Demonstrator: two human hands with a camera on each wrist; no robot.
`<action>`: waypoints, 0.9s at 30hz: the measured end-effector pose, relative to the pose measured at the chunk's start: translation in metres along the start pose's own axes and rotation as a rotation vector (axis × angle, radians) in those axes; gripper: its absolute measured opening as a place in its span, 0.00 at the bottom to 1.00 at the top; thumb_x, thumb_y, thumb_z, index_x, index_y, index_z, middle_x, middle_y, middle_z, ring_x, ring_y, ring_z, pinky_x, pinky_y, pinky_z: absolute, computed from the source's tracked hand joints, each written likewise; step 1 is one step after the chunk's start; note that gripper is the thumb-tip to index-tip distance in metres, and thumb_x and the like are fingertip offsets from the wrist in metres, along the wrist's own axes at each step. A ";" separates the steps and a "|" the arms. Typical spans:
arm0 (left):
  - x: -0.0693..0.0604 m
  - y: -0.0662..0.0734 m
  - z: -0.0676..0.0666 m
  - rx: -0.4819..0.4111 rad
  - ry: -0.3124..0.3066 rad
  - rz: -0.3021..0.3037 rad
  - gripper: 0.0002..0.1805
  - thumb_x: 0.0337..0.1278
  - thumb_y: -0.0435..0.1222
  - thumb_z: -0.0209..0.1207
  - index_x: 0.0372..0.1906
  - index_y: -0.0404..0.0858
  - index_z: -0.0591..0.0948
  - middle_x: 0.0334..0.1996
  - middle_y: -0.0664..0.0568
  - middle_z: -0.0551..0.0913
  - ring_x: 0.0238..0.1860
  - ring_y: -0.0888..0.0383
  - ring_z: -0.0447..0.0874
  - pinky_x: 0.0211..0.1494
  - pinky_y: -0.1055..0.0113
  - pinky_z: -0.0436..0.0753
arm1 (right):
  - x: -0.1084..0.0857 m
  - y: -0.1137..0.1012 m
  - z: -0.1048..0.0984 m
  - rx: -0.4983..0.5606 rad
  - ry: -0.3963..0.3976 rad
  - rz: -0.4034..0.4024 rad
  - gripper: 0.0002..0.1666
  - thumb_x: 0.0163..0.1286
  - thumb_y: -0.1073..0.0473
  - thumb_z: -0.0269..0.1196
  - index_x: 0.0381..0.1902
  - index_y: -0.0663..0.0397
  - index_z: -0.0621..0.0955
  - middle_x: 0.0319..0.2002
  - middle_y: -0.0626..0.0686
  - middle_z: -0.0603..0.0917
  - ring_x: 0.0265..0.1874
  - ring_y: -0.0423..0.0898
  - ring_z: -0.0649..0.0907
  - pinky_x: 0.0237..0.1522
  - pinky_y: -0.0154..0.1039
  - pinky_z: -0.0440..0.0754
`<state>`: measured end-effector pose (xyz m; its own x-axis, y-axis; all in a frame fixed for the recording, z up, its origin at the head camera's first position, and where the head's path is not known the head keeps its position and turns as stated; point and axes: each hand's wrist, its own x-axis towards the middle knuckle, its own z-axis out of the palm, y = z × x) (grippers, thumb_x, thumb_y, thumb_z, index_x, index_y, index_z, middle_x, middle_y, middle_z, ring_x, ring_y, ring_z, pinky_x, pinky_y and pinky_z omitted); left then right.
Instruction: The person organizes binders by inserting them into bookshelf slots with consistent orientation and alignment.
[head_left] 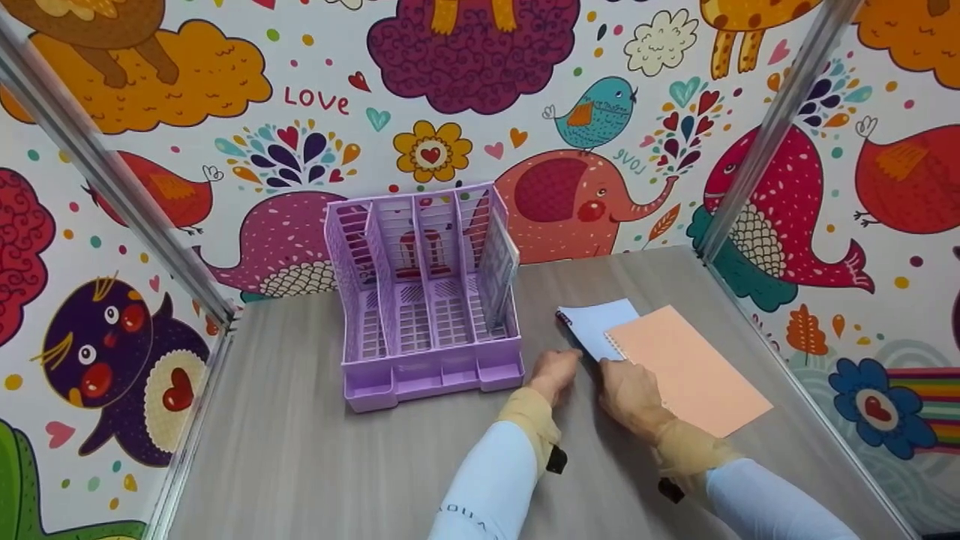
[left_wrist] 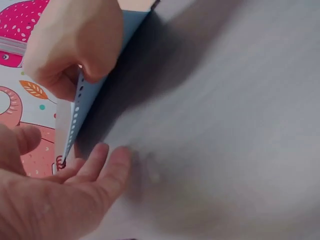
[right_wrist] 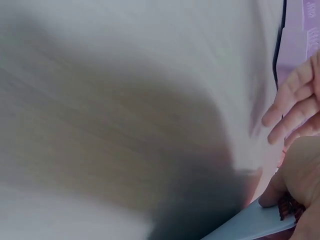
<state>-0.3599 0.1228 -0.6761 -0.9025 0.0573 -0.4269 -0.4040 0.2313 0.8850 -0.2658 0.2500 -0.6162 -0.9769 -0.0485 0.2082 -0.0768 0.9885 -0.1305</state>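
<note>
My right hand [head_left: 634,397] pinches the bound edge of a blue spiral notebook [head_left: 598,322], which is tilted up off the table in the left wrist view. A peach spiral notebook [head_left: 694,371] lies to the right, overlapping the blue one. My left hand [head_left: 553,375] is just left of the blue notebook; in the left wrist view its fingers [left_wrist: 114,172] are loosely extended near the coil at the notebook's corner, and whether they touch it is hard to tell. In the right wrist view, my right thumb and fingers grip the blue cover [right_wrist: 247,225] beside dark red coils.
A purple slotted rack [head_left: 433,369] stands left of my hands, with a thin grey-blue book or folder [head_left: 496,274] upright in its rightmost slot. Patterned walls with metal corner posts [head_left: 776,127] enclose the wood-grain table [head_left: 300,450] at the back and sides.
</note>
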 end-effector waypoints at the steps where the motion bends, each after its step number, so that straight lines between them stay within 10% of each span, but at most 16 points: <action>1: -0.012 0.010 -0.003 -0.025 -0.008 -0.023 0.14 0.70 0.45 0.66 0.35 0.38 0.86 0.28 0.51 0.78 0.31 0.53 0.78 0.32 0.62 0.80 | 0.000 -0.001 -0.001 0.002 -0.004 -0.001 0.05 0.67 0.68 0.68 0.34 0.59 0.81 0.31 0.63 0.90 0.28 0.63 0.90 0.30 0.64 0.88; 4: -0.052 0.042 -0.016 -0.106 -0.028 -0.088 0.12 0.74 0.43 0.62 0.36 0.38 0.83 0.25 0.53 0.74 0.25 0.56 0.73 0.30 0.63 0.81 | -0.003 -0.005 -0.003 0.004 -0.015 -0.002 0.07 0.65 0.68 0.71 0.35 0.59 0.81 0.31 0.62 0.89 0.28 0.60 0.89 0.30 0.63 0.88; 8: -0.087 0.068 -0.026 -0.255 -0.038 -0.157 0.16 0.77 0.42 0.61 0.52 0.31 0.85 0.39 0.45 0.84 0.34 0.54 0.81 0.51 0.53 0.94 | -0.006 -0.009 -0.005 -0.004 -0.029 0.007 0.13 0.58 0.68 0.76 0.34 0.57 0.81 0.31 0.61 0.89 0.28 0.62 0.89 0.29 0.63 0.88; 15: -0.087 0.068 -0.021 -0.386 -0.009 -0.234 0.27 0.78 0.39 0.59 0.73 0.29 0.77 0.65 0.29 0.82 0.63 0.34 0.87 0.69 0.44 0.90 | -0.007 -0.019 -0.010 0.018 -0.029 -0.016 0.15 0.53 0.68 0.79 0.31 0.55 0.81 0.30 0.60 0.89 0.27 0.63 0.89 0.29 0.64 0.88; 27: -0.083 0.069 -0.028 -0.442 -0.001 -0.209 0.23 0.73 0.30 0.53 0.68 0.26 0.73 0.59 0.26 0.82 0.47 0.42 0.86 0.60 0.43 0.92 | -0.015 -0.039 -0.014 0.054 -0.011 -0.103 0.14 0.58 0.69 0.78 0.30 0.54 0.81 0.25 0.56 0.86 0.23 0.54 0.86 0.26 0.58 0.88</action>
<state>-0.3168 0.1072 -0.5739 -0.7955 0.0543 -0.6036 -0.6011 -0.1969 0.7745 -0.2454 0.2144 -0.6005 -0.9654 -0.1511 0.2125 -0.1872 0.9689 -0.1615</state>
